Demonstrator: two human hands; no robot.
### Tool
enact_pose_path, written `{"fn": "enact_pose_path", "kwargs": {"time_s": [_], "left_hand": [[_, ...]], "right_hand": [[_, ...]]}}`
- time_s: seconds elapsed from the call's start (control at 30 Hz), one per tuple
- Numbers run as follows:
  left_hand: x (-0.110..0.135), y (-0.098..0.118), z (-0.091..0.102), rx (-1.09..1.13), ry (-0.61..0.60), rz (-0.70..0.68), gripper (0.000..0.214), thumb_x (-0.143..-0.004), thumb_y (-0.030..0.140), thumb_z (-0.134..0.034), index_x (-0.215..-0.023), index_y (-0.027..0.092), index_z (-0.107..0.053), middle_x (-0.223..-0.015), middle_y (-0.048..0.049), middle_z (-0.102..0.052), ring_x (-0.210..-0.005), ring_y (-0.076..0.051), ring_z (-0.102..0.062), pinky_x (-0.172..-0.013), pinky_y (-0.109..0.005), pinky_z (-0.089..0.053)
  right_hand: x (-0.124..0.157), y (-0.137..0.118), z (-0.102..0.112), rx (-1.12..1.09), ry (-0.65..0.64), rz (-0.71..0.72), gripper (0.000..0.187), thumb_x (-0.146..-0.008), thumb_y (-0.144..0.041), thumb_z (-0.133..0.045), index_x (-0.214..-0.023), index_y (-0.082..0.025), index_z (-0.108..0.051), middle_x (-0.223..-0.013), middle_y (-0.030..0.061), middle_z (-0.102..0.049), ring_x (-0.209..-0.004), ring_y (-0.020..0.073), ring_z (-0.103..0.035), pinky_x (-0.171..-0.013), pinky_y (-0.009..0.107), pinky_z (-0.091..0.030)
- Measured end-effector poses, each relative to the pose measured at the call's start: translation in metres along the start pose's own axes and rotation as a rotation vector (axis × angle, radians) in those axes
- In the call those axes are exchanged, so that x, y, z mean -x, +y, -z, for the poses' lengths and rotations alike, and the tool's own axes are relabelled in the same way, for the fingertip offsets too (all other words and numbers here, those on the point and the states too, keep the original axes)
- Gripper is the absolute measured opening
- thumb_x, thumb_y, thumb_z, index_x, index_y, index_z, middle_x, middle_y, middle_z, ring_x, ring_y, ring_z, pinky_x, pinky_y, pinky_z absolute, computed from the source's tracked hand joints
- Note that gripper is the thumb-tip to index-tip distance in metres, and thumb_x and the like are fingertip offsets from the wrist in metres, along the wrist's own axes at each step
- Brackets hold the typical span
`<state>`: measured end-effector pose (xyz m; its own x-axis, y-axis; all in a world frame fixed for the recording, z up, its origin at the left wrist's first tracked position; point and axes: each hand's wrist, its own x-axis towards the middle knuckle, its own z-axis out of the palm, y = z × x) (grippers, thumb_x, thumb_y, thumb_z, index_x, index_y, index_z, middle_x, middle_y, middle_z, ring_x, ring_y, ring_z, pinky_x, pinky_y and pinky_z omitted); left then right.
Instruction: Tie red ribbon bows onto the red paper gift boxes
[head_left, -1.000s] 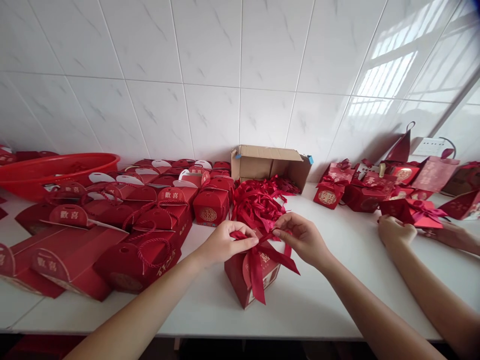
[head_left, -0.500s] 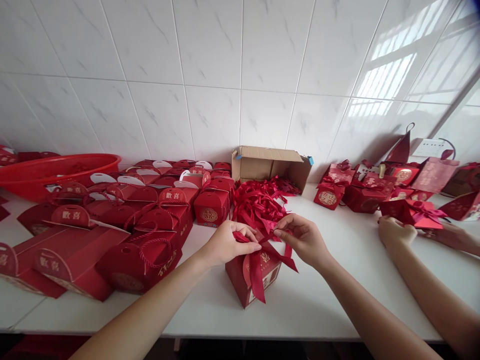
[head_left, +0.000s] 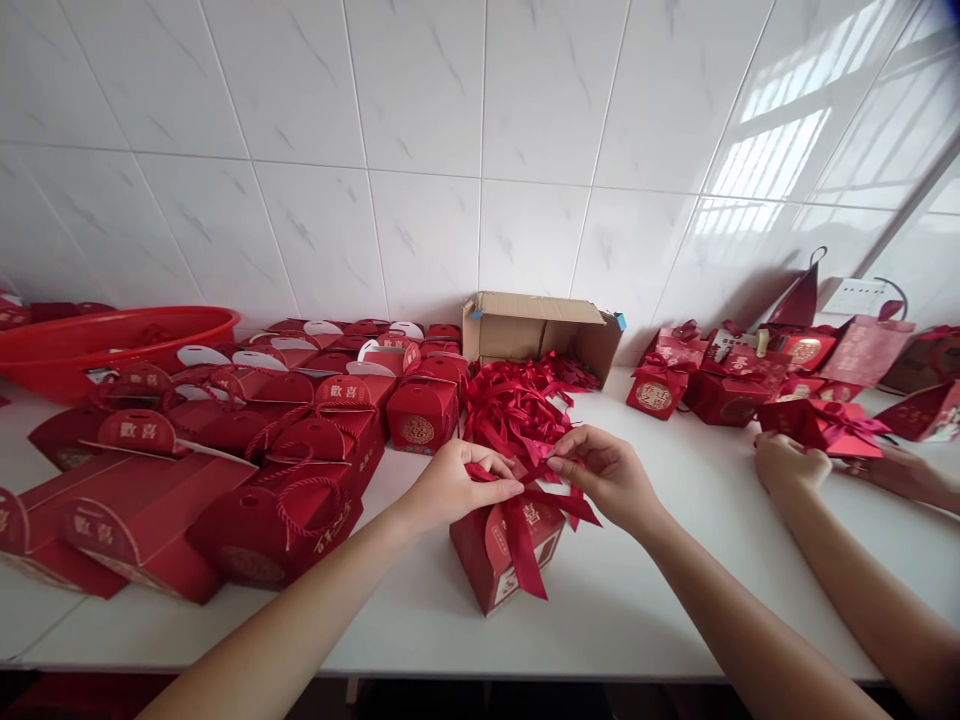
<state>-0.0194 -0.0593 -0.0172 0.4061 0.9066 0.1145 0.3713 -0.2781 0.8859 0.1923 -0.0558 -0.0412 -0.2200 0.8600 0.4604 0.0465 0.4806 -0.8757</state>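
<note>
A red gift box [head_left: 480,555] with gold lettering stands on the white table in front of me. Dark red ribbon [head_left: 528,555] lies across its top, its tails hanging over the front and out to the right. At the upper left of the box, my left hand [head_left: 459,485] pinches the ribbon between thumb and fingers. My right hand [head_left: 600,475] is closed in a pinch on the ribbon at the upper right. The knot area is partly hidden by my fingers.
Behind the box, a heap of ribbons [head_left: 517,400] spills from a cardboard box [head_left: 540,325]. Rows of red boxes [head_left: 277,520] and a red basin [head_left: 150,330] fill the left. At right, another person's hands [head_left: 791,462] hold a bowed red box [head_left: 795,422] near other finished-looking boxes.
The front ribbon tail has swung slightly to the right, and the right-hand tail has risen a little. Both my hands stay pinched in nearly the same place.
</note>
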Motion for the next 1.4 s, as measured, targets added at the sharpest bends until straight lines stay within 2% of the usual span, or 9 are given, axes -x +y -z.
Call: {"fn": "enact_pose_path", "kwargs": {"time_s": [0.5, 0.67, 0.87, 0.93, 1.0, 1.07, 1.17, 1.33, 1.4], "left_hand": [[0.000, -0.007, -0.005, 0.047, 0.009, -0.045, 0.022, -0.065, 0.027, -0.075, -0.055, 0.016, -0.058, -0.083, -0.0092, -0.071, -0.096, -0.025, -0.065, -0.085, -0.034, -0.046], [-0.004, -0.005, -0.006, 0.031, 0.009, -0.111, 0.020, -0.067, 0.030, -0.075, -0.067, 0.016, -0.061, -0.087, -0.0057, -0.069, -0.083, -0.020, -0.063, -0.081, -0.033, -0.046], [-0.002, -0.012, -0.001, 0.325, 0.090, -0.144, 0.030, -0.078, 0.044, -0.064, -0.091, 0.019, -0.051, -0.101, -0.0061, -0.062, -0.100, -0.020, -0.059, -0.089, -0.034, -0.044], [0.002, -0.016, 0.000, 0.348, 0.131, -0.118, 0.035, -0.081, 0.050, -0.059, -0.097, 0.020, -0.050, -0.107, -0.0078, -0.061, -0.105, -0.022, -0.057, -0.092, -0.035, -0.043], [0.007, -0.021, 0.002, 0.327, 0.164, -0.062, 0.037, -0.085, 0.054, -0.050, -0.097, 0.019, -0.050, -0.107, -0.0080, -0.060, -0.105, -0.022, -0.057, -0.091, -0.035, -0.043], [0.014, -0.027, 0.002, 0.321, 0.185, 0.007, 0.039, -0.088, 0.056, -0.041, -0.096, 0.019, -0.050, -0.104, -0.0071, -0.060, -0.100, -0.021, -0.059, -0.087, -0.033, -0.045], [0.024, -0.034, -0.001, 0.338, 0.175, 0.080, 0.039, -0.090, 0.056, -0.036, -0.094, 0.020, -0.049, -0.101, -0.0055, -0.058, -0.095, -0.019, -0.059, -0.082, -0.032, -0.046], [0.046, -0.036, -0.012, 0.331, 0.142, 0.123, 0.037, -0.092, 0.054, -0.032, -0.094, 0.022, -0.049, -0.099, -0.0035, -0.057, -0.098, -0.019, -0.055, -0.088, -0.033, -0.044], [0.053, -0.033, -0.015, 0.308, 0.139, 0.127, 0.037, -0.093, 0.055, -0.030, -0.097, 0.023, -0.049, -0.099, -0.0032, -0.058, -0.098, -0.019, -0.055, -0.089, -0.034, -0.042]], "right_hand": [[-0.004, 0.007, 0.000, -0.069, 0.079, -0.087, 0.033, -0.066, -0.042, -0.078, -0.068, -0.019, -0.055, -0.065, 0.0008, -0.063, -0.061, 0.0139, -0.058, -0.057, 0.028, -0.049], [-0.007, 0.001, 0.006, -0.062, 0.028, -0.122, 0.032, -0.071, -0.043, -0.075, -0.082, -0.019, -0.058, -0.072, 0.0007, -0.062, -0.066, 0.0133, -0.058, -0.060, 0.027, -0.049], [-0.007, -0.007, 0.030, 0.014, 0.056, -0.078, 0.028, -0.088, -0.047, -0.053, -0.096, -0.021, -0.059, -0.089, 0.0049, -0.064, -0.083, 0.0165, -0.060, -0.079, 0.032, -0.051], [-0.003, -0.010, 0.038, 0.090, 0.002, -0.090, 0.030, -0.089, -0.047, -0.052, -0.101, -0.021, -0.060, -0.094, 0.0066, -0.065, -0.088, 0.0190, -0.061, -0.082, 0.035, -0.051], [0.005, -0.012, 0.044, 0.208, -0.142, -0.121, 0.034, -0.083, -0.046, -0.062, -0.107, -0.022, -0.060, -0.104, 0.0084, -0.065, -0.095, 0.0228, -0.061, -0.086, 0.039, -0.051], [0.015, -0.011, 0.044, 0.351, -0.288, -0.157, 0.052, -0.071, -0.043, -0.074, -0.117, -0.025, -0.059, -0.118, 0.0093, -0.062, -0.106, 0.0280, -0.058, -0.092, 0.045, -0.048], [0.037, -0.001, 0.030, 0.457, -0.347, -0.204, 0.083, -0.058, -0.043, -0.083, -0.133, -0.031, -0.047, -0.135, 0.0097, -0.051, -0.122, 0.0338, -0.048, -0.100, 0.052, -0.041], [0.075, 0.020, -0.022, 0.309, -0.141, -0.178, 0.123, -0.054, -0.041, -0.085, -0.147, -0.027, -0.005, -0.147, 0.0170, -0.031, -0.134, 0.0345, -0.033, -0.108, 0.055, -0.030], [0.086, 0.021, -0.038, 0.286, -0.084, -0.152, 0.124, -0.056, -0.035, -0.085, -0.146, -0.028, 0.000, -0.147, 0.0167, -0.031, -0.135, 0.0339, -0.032, -0.109, 0.055, -0.028]]}}
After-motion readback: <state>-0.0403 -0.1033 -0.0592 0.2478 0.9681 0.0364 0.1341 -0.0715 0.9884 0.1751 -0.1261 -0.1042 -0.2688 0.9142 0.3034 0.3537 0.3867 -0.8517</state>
